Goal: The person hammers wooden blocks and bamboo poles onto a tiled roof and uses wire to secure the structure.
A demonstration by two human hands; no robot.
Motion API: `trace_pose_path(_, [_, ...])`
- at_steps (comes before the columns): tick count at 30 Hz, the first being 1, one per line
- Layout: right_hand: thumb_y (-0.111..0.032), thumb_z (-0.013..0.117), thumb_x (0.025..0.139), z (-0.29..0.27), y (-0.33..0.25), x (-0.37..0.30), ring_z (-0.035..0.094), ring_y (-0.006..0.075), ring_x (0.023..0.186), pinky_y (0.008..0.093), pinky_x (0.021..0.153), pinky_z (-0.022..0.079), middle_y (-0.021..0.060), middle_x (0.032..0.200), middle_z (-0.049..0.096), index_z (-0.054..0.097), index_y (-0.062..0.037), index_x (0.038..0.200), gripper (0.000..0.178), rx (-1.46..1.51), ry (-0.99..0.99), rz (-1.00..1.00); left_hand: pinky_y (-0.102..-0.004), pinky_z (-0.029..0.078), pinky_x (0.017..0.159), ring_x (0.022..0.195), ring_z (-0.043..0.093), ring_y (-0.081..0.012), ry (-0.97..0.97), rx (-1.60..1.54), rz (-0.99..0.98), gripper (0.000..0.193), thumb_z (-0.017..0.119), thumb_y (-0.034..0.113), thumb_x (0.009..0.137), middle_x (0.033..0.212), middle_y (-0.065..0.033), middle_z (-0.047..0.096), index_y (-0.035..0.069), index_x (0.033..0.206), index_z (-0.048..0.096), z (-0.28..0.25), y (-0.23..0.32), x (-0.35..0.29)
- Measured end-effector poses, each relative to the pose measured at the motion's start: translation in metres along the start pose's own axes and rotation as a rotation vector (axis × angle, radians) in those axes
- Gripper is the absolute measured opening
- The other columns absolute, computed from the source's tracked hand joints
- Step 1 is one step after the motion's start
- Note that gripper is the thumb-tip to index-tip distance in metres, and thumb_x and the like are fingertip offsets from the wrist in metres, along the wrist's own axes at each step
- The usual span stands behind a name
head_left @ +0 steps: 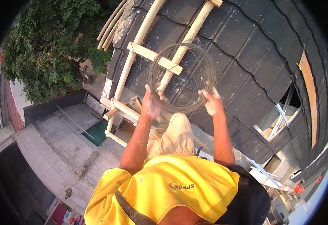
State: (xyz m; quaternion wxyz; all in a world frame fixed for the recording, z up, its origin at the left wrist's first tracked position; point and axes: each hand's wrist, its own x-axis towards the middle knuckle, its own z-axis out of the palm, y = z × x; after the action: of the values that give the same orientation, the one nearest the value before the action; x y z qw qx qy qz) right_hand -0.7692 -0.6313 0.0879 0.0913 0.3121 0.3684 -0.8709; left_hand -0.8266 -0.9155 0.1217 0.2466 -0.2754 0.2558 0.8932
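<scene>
A large loose coil of thin grey wire [184, 108] is held up in front of me, over the dark roof tiles. My left hand [151, 104] closes on its lower left side, thumb pointing up and fingertips showing inside the ring. On the lower right side, my right hand [212, 102] pinches the strands between thumb and fingers. Several stray wire ends cross the middle of the coil. Just behind it stands a ladder of pale round poles [138, 39], with a flat wooden rung [154, 57] partly seen through the ring.
Dark tiles [239, 71] slope away ahead and to the right, broken by an opening [280, 116] with pale strips across it. A long thin wooden board [309, 90] lies farther right. At left, a paved surface [55, 142] lies far below, near a leafy tree [55, 45].
</scene>
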Motion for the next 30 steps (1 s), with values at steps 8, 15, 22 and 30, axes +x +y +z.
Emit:
trace_pose_path(8, [-0.012, 0.073, 0.085, 0.062, 0.017, -0.038, 0.053, 0.0346, 0.122, 0.0406, 0.099, 0.047, 0.0213, 0.128, 0.055, 0.054, -0.0042, 0.134, 0.052, -1.333, 0.182, -0.657, -0.0298, 0.047, 0.067, 0.066, 0.051, -0.0100, -0.008, 0.172, 0.079, 0.037, 0.055, 0.040, 0.101, 0.076, 0.0025, 0.053, 0.008, 0.118, 0.057, -0.002, 0.026, -0.011])
trace_pose_path(15, [-0.003, 0.074, 0.080, 0.116, 0.093, -0.070, 0.067, 0.0278, 0.085, 0.0372, 0.077, 0.053, 0.0124, 0.100, 0.066, 0.068, -0.0003, 0.102, 0.023, -1.011, -0.227, -0.505, -0.0341, 0.055, 0.072, 0.077, 0.060, -0.0134, 0.147, 0.138, 0.145, 0.027, 0.055, 0.033, 0.102, 0.090, -0.0030, 0.059, 0.008, 0.113, 0.050, -0.010, 0.005, -0.023])
trace_pose_path(22, [-0.004, 0.071, 0.083, 0.114, 0.116, -0.063, 0.065, 0.0343, 0.083, 0.0428, 0.072, 0.050, 0.0126, 0.093, 0.065, 0.064, -0.0021, 0.092, 0.011, -1.121, -0.228, -0.523, -0.0375, 0.057, 0.075, 0.102, 0.067, -0.0245, 0.285, 0.106, 0.140, 0.022, 0.048, 0.027, 0.105, 0.117, -0.0152, 0.064, 0.007, 0.114, 0.044, -0.020, 0.005, -0.044])
trace_pose_path(30, [-0.001, 0.065, 0.085, 0.109, 0.121, -0.062, 0.061, 0.0363, 0.084, 0.0446, 0.073, 0.047, 0.0117, 0.091, 0.061, 0.055, -0.0035, 0.092, 0.013, -1.141, -0.151, -0.602, -0.0336, 0.057, 0.069, 0.092, 0.068, -0.0221, 0.388, 0.119, 0.210, 0.022, 0.048, 0.025, 0.105, 0.112, -0.0145, 0.065, 0.005, 0.115, 0.044, -0.026, -0.005, -0.034])
